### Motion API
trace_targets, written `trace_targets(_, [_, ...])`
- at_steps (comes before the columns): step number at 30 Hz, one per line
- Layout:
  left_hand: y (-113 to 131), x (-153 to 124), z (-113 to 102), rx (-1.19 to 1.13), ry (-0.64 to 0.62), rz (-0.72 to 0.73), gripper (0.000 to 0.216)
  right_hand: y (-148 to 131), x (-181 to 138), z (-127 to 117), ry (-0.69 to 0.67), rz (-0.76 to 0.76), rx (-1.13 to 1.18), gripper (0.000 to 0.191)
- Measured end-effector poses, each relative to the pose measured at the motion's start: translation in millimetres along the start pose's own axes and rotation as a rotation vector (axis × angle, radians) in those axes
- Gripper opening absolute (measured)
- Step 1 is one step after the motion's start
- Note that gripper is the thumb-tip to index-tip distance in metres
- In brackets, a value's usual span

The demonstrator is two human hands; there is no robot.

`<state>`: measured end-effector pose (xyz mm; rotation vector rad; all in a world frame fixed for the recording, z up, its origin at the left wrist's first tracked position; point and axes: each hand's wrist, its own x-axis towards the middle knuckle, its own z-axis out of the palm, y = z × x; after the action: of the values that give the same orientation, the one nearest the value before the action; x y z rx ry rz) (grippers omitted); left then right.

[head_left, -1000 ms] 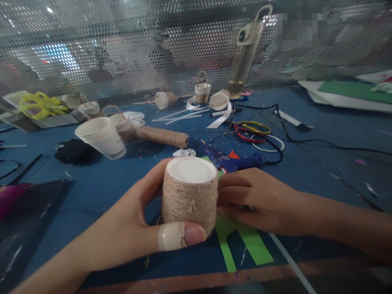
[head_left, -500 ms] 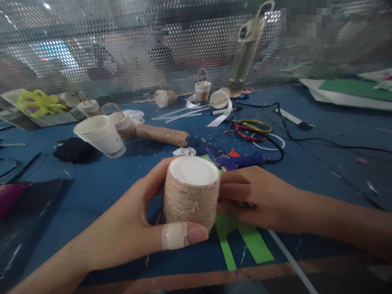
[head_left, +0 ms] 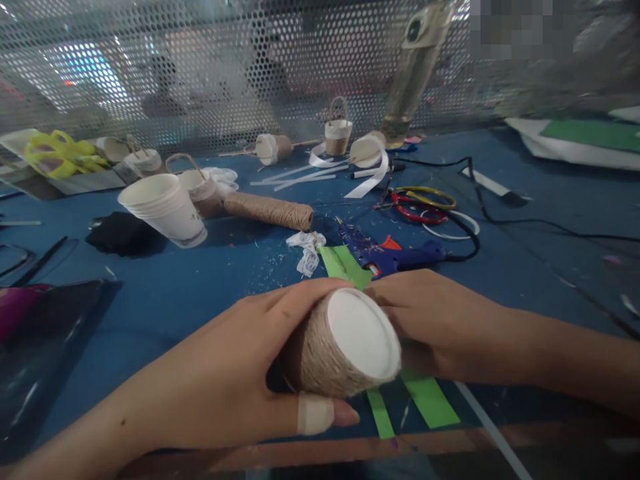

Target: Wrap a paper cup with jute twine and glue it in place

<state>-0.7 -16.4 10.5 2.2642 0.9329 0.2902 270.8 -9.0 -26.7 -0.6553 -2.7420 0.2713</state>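
Observation:
My left hand is wrapped round a paper cup covered in twine, thumb in front, with tape round the thumb. The cup tilts to the right, and its white round base faces up toward me. Close against the cup's right side is my right hand. Its fingers are mostly hidden behind the cup, so whether they grip anything does not show. Under both hands lie green paper strips. Just beyond them rests a blue glue gun with an orange trigger.
Stacked paper cups stand left of a twine roll. Crumpled white tissue lies ahead. Small twine-wrapped baskets, white strips, coiled cables and a bottle fill the back. Yellow scissors rest in a box at left.
The cup has tipped from nearly upright to leaning right, with its base turned toward me. My left hand has rolled over with it and shifted slightly right.

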Motion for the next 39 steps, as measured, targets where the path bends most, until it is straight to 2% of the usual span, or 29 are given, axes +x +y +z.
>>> trace_targets(2, [1.4, 0.2, -1.0, 0.043, -0.006, 0.003, 0.080, 0.4, 0.1, 0.6, 0.026, -0.012, -0.013, 0.014])
trace_targets(9, [0.7, -2.7, -2.5, 0.059, -0.009, 0.010, 0.081, -1.5, 1.3, 0.1, 0.069, -0.052, -0.058, 0.040])
trace_targets(25, [-3.3, -2.0, -1.6, 0.115, 0.009, 0.093, 0.081, -2.2, 4.5, -2.3, 0.110, -0.087, -0.083, 0.045])
trace_targets(30, [-4.7, -1.7, -0.9, 0.130, 0.006, 0.084, 0.083, -1.6, 2.7, -1.1, 0.072, -0.074, -0.063, 0.035])
trace_targets(36, [-3.8, -3.9, -0.1, 0.168, -0.012, 0.066, 0.084, 1.3, 0.4, 0.7, 0.045, -0.062, -0.057, 0.008])
trace_targets(39, [-1.3, -3.7, -0.6, 0.190, -0.029, 0.057, 0.082, 1.5, 0.2, 1.0, 0.037, -0.058, -0.055, 0.008])
